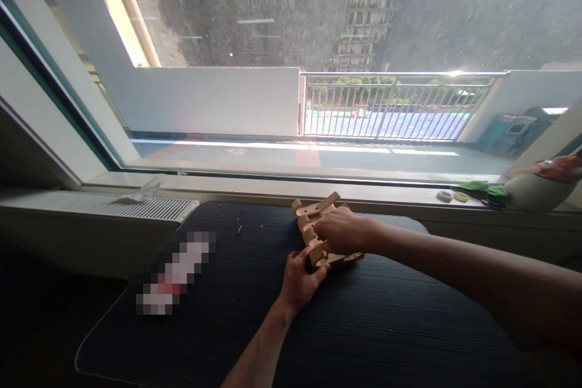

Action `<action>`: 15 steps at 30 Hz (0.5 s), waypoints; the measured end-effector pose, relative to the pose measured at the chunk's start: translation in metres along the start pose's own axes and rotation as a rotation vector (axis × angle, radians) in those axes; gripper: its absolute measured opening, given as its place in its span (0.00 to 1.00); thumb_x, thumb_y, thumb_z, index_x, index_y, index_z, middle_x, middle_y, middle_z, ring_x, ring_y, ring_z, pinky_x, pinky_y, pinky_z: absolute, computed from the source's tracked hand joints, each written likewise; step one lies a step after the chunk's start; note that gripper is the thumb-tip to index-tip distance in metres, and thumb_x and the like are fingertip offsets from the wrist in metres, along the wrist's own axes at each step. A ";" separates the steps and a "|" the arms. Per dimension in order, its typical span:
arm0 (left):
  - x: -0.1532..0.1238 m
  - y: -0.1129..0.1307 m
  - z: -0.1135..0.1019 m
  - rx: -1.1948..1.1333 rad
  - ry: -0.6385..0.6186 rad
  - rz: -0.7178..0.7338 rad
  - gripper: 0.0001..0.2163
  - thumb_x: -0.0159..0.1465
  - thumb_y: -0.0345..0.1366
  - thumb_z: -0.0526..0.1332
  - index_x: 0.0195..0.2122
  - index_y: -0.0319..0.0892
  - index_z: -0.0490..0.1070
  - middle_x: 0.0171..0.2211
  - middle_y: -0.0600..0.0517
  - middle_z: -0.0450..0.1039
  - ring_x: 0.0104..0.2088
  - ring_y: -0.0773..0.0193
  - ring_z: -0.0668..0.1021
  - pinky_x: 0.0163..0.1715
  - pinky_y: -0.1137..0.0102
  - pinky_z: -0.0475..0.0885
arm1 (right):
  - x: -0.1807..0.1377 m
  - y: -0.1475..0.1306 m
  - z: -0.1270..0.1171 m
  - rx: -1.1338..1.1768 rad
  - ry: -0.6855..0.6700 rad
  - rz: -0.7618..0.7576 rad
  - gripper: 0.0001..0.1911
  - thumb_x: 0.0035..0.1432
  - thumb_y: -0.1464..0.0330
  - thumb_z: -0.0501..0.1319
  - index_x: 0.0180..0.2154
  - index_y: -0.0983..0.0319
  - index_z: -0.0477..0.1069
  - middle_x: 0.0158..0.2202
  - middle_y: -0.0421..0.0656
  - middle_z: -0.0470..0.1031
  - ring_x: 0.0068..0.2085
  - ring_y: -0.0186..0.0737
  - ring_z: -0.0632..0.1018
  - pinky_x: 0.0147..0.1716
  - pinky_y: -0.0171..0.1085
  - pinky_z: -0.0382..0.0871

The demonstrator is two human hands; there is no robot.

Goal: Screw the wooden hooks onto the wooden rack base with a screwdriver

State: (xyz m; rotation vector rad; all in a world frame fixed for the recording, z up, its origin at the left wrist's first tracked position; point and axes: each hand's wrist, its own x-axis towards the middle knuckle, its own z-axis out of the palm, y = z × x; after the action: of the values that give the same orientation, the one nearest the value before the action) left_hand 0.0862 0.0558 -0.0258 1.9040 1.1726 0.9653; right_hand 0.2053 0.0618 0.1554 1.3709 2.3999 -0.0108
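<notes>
A light wooden assembly (313, 235) of several slats with rounded ends and small dark holes lies on the far part of the dark table (218, 321). My left hand (300, 279) grips its near corner, thumb along the front edge and fingers round the left side. Above the slats, my right hand (345, 230) reaches in from the right with its fingers curled and pressed down among the pieces. Its palm and wrist cover the right part of the assembly. What those fingertips pinch, if anything, is hidden.
A small dark pin-like piece (239, 230) and tiny crumbs lie on the table. A blurred-out pinkish item (177, 276) lies at the left. Behind are a radiator (150, 205) with clear plastic on it and a window sill holding tape rolls (444, 196), scissors (493, 204) and a white pot (541, 188).
</notes>
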 end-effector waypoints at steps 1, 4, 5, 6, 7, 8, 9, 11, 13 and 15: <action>0.000 0.000 0.000 -0.004 0.004 0.000 0.13 0.53 0.37 0.65 0.41 0.45 0.75 0.32 0.51 0.73 0.39 0.59 0.73 0.42 0.68 0.71 | -0.001 0.000 -0.002 -0.002 0.002 -0.013 0.09 0.52 0.68 0.60 0.35 0.65 0.75 0.34 0.48 0.77 0.35 0.46 0.76 0.27 0.36 0.62; 0.000 0.000 0.000 -0.013 0.006 0.003 0.13 0.53 0.37 0.65 0.41 0.45 0.75 0.33 0.52 0.73 0.39 0.60 0.73 0.41 0.68 0.71 | -0.007 0.000 -0.004 -0.010 0.015 -0.056 0.07 0.50 0.71 0.61 0.33 0.65 0.75 0.32 0.48 0.76 0.34 0.45 0.75 0.27 0.36 0.61; 0.000 0.000 0.000 -0.014 0.003 0.001 0.13 0.52 0.38 0.65 0.41 0.46 0.75 0.33 0.52 0.73 0.39 0.60 0.73 0.41 0.68 0.71 | -0.009 0.000 -0.004 -0.011 0.018 -0.072 0.06 0.49 0.72 0.60 0.31 0.65 0.74 0.31 0.47 0.76 0.33 0.44 0.75 0.27 0.35 0.61; 0.000 0.000 -0.001 -0.013 0.001 -0.002 0.14 0.52 0.38 0.65 0.41 0.46 0.75 0.33 0.52 0.73 0.39 0.60 0.73 0.41 0.68 0.71 | -0.010 0.000 -0.003 -0.012 0.023 -0.090 0.05 0.49 0.73 0.60 0.31 0.65 0.74 0.31 0.47 0.76 0.33 0.43 0.75 0.26 0.35 0.60; 0.000 0.001 -0.001 -0.011 0.001 -0.008 0.14 0.52 0.38 0.65 0.41 0.46 0.75 0.33 0.52 0.73 0.40 0.60 0.73 0.41 0.68 0.71 | -0.011 0.000 -0.001 -0.011 0.029 -0.108 0.05 0.50 0.74 0.59 0.30 0.65 0.73 0.31 0.47 0.76 0.32 0.43 0.75 0.26 0.35 0.59; 0.001 0.001 -0.001 -0.008 -0.002 -0.012 0.13 0.52 0.38 0.65 0.40 0.46 0.75 0.33 0.52 0.73 0.40 0.60 0.73 0.42 0.68 0.70 | -0.012 0.000 0.001 -0.009 0.036 -0.123 0.05 0.50 0.75 0.59 0.30 0.65 0.73 0.32 0.47 0.76 0.32 0.42 0.75 0.25 0.35 0.58; 0.001 0.001 -0.001 -0.007 -0.004 -0.015 0.12 0.52 0.38 0.65 0.39 0.46 0.75 0.33 0.52 0.74 0.40 0.59 0.73 0.42 0.68 0.70 | -0.011 -0.001 0.004 -0.008 0.045 -0.132 0.05 0.50 0.75 0.58 0.30 0.65 0.73 0.33 0.46 0.76 0.32 0.42 0.75 0.24 0.35 0.57; 0.001 0.001 -0.001 -0.010 -0.009 -0.013 0.10 0.52 0.37 0.65 0.37 0.45 0.75 0.32 0.53 0.74 0.40 0.59 0.73 0.42 0.68 0.70 | -0.009 -0.001 0.009 -0.005 0.063 -0.130 0.05 0.50 0.76 0.58 0.29 0.65 0.72 0.32 0.46 0.76 0.31 0.42 0.75 0.23 0.35 0.56; 0.002 0.001 0.000 -0.016 -0.005 -0.006 0.11 0.52 0.37 0.65 0.37 0.46 0.75 0.32 0.53 0.75 0.40 0.59 0.73 0.42 0.68 0.70 | -0.006 0.000 0.012 0.001 0.070 -0.106 0.04 0.49 0.74 0.58 0.28 0.65 0.72 0.29 0.46 0.76 0.29 0.42 0.75 0.22 0.34 0.55; 0.001 0.001 -0.001 -0.015 0.003 0.003 0.12 0.52 0.37 0.65 0.39 0.46 0.75 0.33 0.53 0.75 0.40 0.59 0.73 0.43 0.67 0.70 | -0.003 0.001 0.013 0.009 0.068 -0.073 0.05 0.50 0.72 0.58 0.28 0.65 0.73 0.28 0.46 0.76 0.29 0.42 0.75 0.22 0.34 0.56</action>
State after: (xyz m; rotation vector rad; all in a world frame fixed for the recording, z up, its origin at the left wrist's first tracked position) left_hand 0.0866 0.0567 -0.0244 1.8932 1.1615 0.9759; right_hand 0.2118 0.0578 0.1442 1.3067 2.5075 0.0062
